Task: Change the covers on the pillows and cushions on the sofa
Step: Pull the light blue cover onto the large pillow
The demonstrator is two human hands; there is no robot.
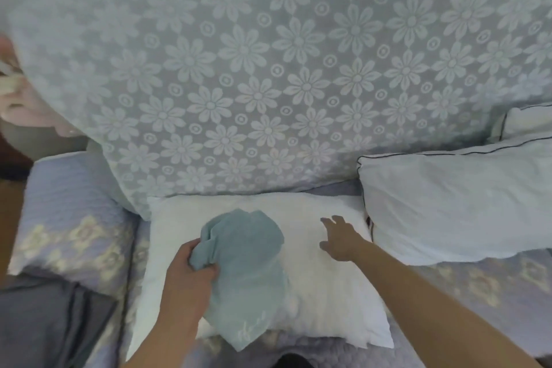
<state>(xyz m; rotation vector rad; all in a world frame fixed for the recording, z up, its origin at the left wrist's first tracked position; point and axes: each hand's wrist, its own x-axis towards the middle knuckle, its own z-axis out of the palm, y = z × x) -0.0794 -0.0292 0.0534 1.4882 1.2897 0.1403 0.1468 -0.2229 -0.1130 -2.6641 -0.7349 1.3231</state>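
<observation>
At the far left edge I see something pink and blurred, too unclear for me to name. Below it, at the near left, a lilac quilted cushion (71, 212) with pale flower shapes lies on the sofa (466, 281), and dark grey cloth (50, 323) sits just nearer than it in the corner. Across the whole far side hangs a pale blue-green flowered cover (268, 69) with white daisies, draped over the sofa back.

In the middle, a bare white pillow (322, 293) lies flat on the seat, its far edge touching the flowered cover. My left hand (191, 269) has its fingers curled round a bunched light blue pillowcase (248, 272), which rests on the left half of the white pillow and hangs past its near edge. Some pale lettering shows near the pillowcase's lower tip, too blurred for me to read.

To the right, my right hand (340, 236) is over the pillow's far right part with fingers spread and straight, holding nothing; I cannot tell whether it touches the pillow. Just beyond it a larger white pillow (454, 206) with dark piping leans at the right, overlapping the first pillow's corner. Another white piped cushion (528, 122) shows behind it at the far right edge.
</observation>
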